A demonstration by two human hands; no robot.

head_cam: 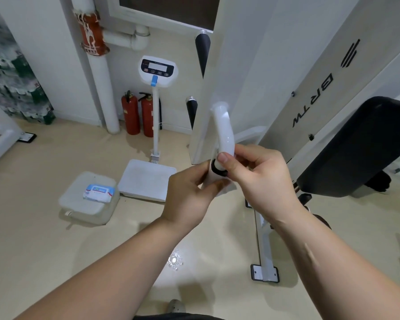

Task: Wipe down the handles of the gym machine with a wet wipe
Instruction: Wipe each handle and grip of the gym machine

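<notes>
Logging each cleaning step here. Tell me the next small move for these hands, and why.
Probably slide the wet wipe along the handle, twisting as it goes: the left hand holds the wipe wrapped round the handle beside its black collar, and the right hand pinches the handle there.

Both forearms extended, converging ahead; left hand [189, 195] fingers curled, apparently pinching; right hand [256, 179] gripping, thumb forward.

White curved handle [223, 128] juts from the machine frame and bends down into the grip. Its black end collar shows right at the grip. White wet wipe [214, 179] is bunched round the handle's lower end, inside the grip and partly hidden.
</notes>
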